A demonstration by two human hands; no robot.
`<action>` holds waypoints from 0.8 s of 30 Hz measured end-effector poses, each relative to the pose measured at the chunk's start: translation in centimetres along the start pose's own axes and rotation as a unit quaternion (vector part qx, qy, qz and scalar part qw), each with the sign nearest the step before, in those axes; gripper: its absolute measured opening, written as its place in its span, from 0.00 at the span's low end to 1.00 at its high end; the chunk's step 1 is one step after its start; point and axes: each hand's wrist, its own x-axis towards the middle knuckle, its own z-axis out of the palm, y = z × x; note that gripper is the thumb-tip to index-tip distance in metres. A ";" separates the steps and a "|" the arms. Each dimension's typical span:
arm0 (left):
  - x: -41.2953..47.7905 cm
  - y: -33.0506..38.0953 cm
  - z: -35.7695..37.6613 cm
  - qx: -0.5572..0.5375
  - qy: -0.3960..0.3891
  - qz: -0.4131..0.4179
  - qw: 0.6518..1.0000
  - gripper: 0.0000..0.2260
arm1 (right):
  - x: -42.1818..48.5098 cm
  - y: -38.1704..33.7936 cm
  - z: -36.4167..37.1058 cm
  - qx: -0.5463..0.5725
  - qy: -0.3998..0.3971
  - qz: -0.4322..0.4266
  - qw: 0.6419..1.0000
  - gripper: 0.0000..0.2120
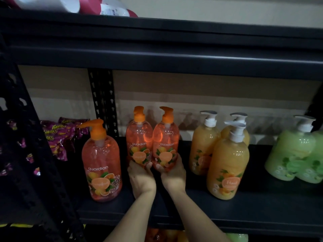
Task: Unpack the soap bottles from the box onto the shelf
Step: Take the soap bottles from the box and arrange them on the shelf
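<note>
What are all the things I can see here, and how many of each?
orange soap bottles: three, orange pumps; one front left, two in the middle, side by side, held.
yellow soap bottles: three, white pumps; right of the middle.
green soap bottles: at least two, one white pump showing; far right.
snack packets: several, purple; far left.
shelf: one, black.
pink and white packs: some, one level up; blurred.
left hand: grips one middle orange bottle.
right hand: grips the other.

Left hand (142,179) gripping base of clear orange pump bottle (139,138), right hand (173,175) gripping matching adjacent bottle (166,140), both upright on black metal shelf (262,212), bottles touching side by side.
</note>
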 end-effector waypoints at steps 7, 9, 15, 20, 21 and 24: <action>-0.5 -0.1 -0.4 0.020 -0.023 0.027 0.999 0.16 | 0.1 -0.1 0.1 -0.016 -0.005 -0.006 1.000 0.32; -1.4 -0.2 -0.8 0.056 -0.053 0.043 0.996 0.27 | 0.1 0.0 0.2 -0.022 -0.006 -0.013 1.000 0.33; -4.7 0.8 -8.8 0.072 -0.020 0.236 0.969 0.12 | 0.2 0.2 0.0 -0.013 -0.015 -0.027 0.999 0.33; -3.3 2.1 -16.9 -0.083 0.196 0.300 0.930 0.24 | 0.3 0.0 0.0 -0.021 -0.020 -0.029 0.999 0.32; -2.6 2.0 -17.6 -0.075 0.173 0.266 0.946 0.32 | 0.3 -0.1 0.0 -0.027 -0.021 -0.026 0.999 0.32; -1.5 1.4 -17.4 -0.037 0.089 0.200 0.975 0.47 | 0.4 0.0 0.1 -0.037 -0.019 -0.031 0.999 0.33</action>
